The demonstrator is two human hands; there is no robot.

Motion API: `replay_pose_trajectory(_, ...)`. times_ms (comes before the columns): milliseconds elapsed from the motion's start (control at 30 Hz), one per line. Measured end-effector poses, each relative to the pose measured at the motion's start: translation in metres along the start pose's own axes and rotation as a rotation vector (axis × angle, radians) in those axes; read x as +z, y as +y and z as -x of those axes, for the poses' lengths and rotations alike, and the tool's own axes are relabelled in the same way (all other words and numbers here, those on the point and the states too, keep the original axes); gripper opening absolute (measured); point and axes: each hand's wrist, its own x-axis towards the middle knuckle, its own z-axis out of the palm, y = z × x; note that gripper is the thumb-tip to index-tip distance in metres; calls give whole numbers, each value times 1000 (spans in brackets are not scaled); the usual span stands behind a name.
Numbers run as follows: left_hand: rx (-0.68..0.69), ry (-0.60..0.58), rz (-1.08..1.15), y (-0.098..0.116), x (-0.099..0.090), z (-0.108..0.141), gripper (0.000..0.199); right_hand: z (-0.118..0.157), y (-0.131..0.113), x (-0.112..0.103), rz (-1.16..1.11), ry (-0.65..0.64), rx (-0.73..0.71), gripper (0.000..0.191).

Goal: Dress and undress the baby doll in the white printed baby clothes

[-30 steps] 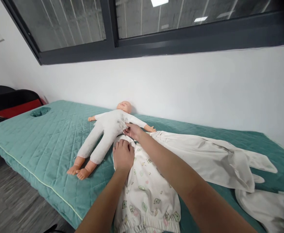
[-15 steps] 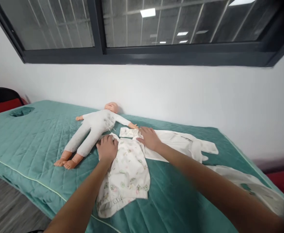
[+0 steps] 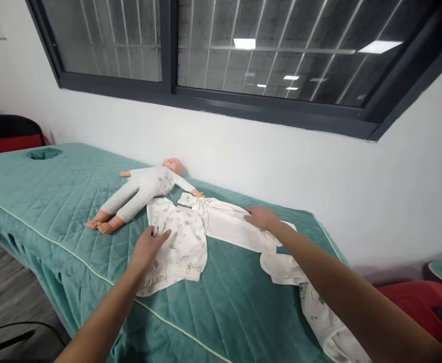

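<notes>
White baby pants [image 3: 181, 237] with a small print lie on the bed cover, waistband toward me. My left hand [image 3: 149, 247] is over their left edge, its thumb apart from the fingers; whether it touches the cloth I cannot tell. A plain white baby garment [image 3: 228, 224], creased at its left end, stretches to the right of the pants. Above its right part is my right hand [image 3: 263, 219], fingers apart and nothing visible in them. A baby doll [image 3: 145, 189] in a white cloth body lies on its back behind the pants, one hand near the white garment.
The green quilted bed [image 3: 221, 292] has a face hole [image 3: 44, 153] at its far left. A bunched printed cloth [image 3: 330, 317] lies at the right under my forearm. Red seats stand at both ends. A dark-framed window [image 3: 213, 105] is in the wall behind.
Both hands have left the top of the pants. My left hand moved toward me along the pants' left edge, my right hand to the right over the white garment. The view has tilted.
</notes>
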Motion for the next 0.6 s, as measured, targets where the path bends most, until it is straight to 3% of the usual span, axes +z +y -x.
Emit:
replay_pose_trajectory(67, 36, -122, -74, 12, 1, 22, 54, 5, -27, -8, -72, 18, -107, 32)
replay_pose_trajectory(100, 122, -216, -125, 20, 3, 34, 40, 9, -40, -13, -112, 29, -154, 35)
replay_pose_trajectory(167, 384, -399, -217, 35, 7, 57, 14, 19, -62, -26, -179, 51, -233, 37)
replay_pose_trajectory(267, 865, -515, -255, 56, 8, 92, 13, 43, -84, -49, -319, 60, -331, 38)
replay_pose_trajectory(333, 1119, -461, -257, 67, 3, 111, 19, 65, -94, -66, -490, 26, -408, 38)
replay_pose_trajectory(400, 1224, -258, -240, 75, -4, 124, 24, 91, -103, -82, -610, -56, -495, 36)
replay_pose_trajectory(500, 1126, 124, -74, 82, -9, 131, 25, 135, -113, -102, -590, -172, -608, 31)
replay_pose_trajectory(533, 1100, 174, -20, 83, -8, 132, 31, 150, -116, -108, -568, -176, -625, 31)
replay_pose_trajectory(600, 1126, 123, -24, 86, -6, 133, 38, 179, -119, -116, -530, -158, -636, 30)
